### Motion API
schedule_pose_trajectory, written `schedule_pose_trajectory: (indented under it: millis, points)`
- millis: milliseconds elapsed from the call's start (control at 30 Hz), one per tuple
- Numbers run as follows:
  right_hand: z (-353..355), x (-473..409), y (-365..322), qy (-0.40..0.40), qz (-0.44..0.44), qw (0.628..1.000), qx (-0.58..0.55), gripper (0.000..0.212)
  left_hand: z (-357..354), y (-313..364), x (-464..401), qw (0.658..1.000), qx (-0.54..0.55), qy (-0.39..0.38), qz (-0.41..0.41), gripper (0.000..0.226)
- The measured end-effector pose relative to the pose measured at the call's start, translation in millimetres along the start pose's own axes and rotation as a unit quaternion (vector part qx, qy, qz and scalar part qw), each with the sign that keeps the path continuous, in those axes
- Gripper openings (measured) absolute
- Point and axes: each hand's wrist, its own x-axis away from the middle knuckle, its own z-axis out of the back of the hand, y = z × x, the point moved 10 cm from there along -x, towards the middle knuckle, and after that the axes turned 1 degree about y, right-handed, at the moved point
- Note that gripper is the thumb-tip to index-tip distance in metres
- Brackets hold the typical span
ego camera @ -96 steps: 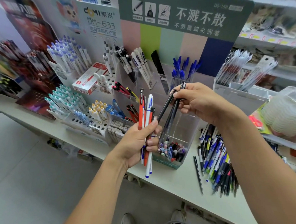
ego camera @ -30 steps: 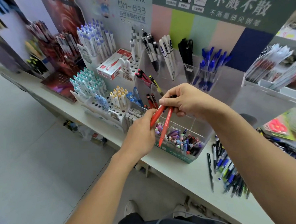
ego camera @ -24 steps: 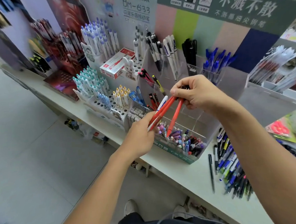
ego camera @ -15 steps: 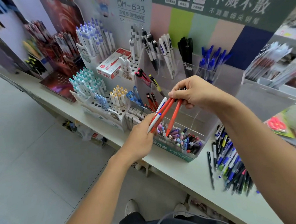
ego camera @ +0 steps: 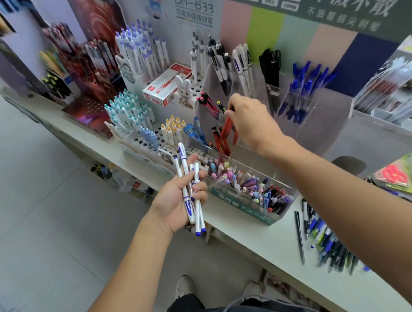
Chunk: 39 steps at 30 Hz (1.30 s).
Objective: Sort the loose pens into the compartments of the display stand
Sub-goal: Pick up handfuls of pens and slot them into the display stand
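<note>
Red pens [ego camera: 226, 133] hang pinched beneath right hand [ego camera: 248, 119]; left hand [ego camera: 178, 198] grips white pens [ego camera: 190, 193].

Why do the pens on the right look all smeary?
Head view: the loose pens at the lower right are streaked by motion blur, and the sign up top is soft too; the white pens in the left hand look sharper.

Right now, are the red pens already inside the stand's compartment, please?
Partly in: red pens dip into the clear compartment, right hand holding their tops.
</note>
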Motion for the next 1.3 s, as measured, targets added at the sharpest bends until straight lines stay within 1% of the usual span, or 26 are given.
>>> schedule_pose_trajectory:
  millis: [67, 133, 233, 300, 367, 467, 533, 567, 633, 667, 700, 767, 833, 867, 933, 1033, 1100, 1167, 1233, 1300]
  points:
    - [-24, -4, 4, -0.032, -0.022, 0.999, 0.018, 0.018, 0, 5, 3, 1.0, -0.016, -0.006, -0.005, 0.052]
    - [-38, -5, 8, -0.04, -0.041, 0.998, 0.014, 0.018, 1, 10, 7, 0.999, -0.033, -0.011, -0.013, 0.053]
    - [-55, -4, 10, -0.045, -0.046, 0.998, 0.023, 0.014, 2, 17, 11, 0.998, -0.051, -0.011, -0.031, 0.05]
    - [-71, -2, 6, -0.072, -0.04, 0.996, 0.039, 0.012, 3, 21, 11, 0.998, -0.049, -0.006, -0.044, 0.048]
    - [-91, 4, 4, -0.114, -0.035, 0.992, 0.047, 0.013, 5, 24, 12, 0.997, -0.044, 0.005, -0.055, 0.043]
    - [-104, 11, 11, -0.157, -0.061, 0.985, 0.031, 0.014, 10, 30, 13, 0.994, -0.056, 0.048, -0.08, 0.036]
    - [-90, 17, 13, -0.144, -0.062, 0.987, 0.042, 0.025, 12, 34, 12, 0.991, -0.054, 0.074, -0.096, 0.032]
    - [-73, 22, 10, -0.114, -0.049, 0.992, 0.036, 0.03, 14, 36, 11, 0.99, -0.046, 0.087, -0.103, 0.03]
    - [-33, 43, -7, -0.058, 0.005, 0.997, -0.05, 0.032, 16, 40, 7, 0.987, -0.015, 0.11, -0.114, 0.028]
    - [-19, 58, -18, -0.069, 0.038, 0.992, -0.103, 0.034, 14, 42, 5, 0.986, 0.001, 0.116, -0.119, 0.029]
    - [-13, 75, -23, -0.105, 0.048, 0.981, -0.153, 0.035, 11, 43, 3, 0.985, 0.007, 0.118, -0.126, 0.03]
    - [-18, 107, -23, -0.198, -0.005, 0.95, -0.242, 0.033, 0, 44, -2, 0.983, -0.014, 0.115, -0.14, 0.031]
    - [-32, 128, -15, -0.249, -0.083, 0.91, -0.322, 0.041, -18, 40, -9, 0.983, -0.036, 0.097, -0.149, 0.032]
    - [-40, 133, -11, -0.258, -0.116, 0.891, -0.354, 0.041, -29, 35, -13, 0.984, -0.041, 0.083, -0.151, 0.031]
    - [-49, 138, -3, -0.258, -0.172, 0.851, -0.423, 0.029, -49, 25, -19, 0.984, -0.074, 0.056, -0.153, 0.032]
    - [-48, 144, 3, -0.27, -0.198, 0.804, -0.49, 0.018, -66, 12, -25, 0.972, -0.183, 0.042, -0.143, 0.035]
    - [-42, 148, 13, -0.263, -0.207, 0.793, -0.508, 0.019, -67, 10, -27, 0.966, -0.222, 0.045, -0.128, 0.037]
    - [-32, 149, 30, -0.221, -0.217, 0.8, -0.514, 0.022, -58, 13, -28, 0.965, -0.234, 0.065, -0.103, 0.036]
    - [-22, 145, 48, -0.166, -0.231, 0.809, -0.515, 0.024, -52, 3, -24, 0.959, -0.273, 0.068, -0.033, 0.034]
    - [-14, 138, 61, -0.121, -0.248, 0.817, -0.506, 0.025, -51, -13, -17, 0.947, -0.315, 0.039, 0.044, 0.031]
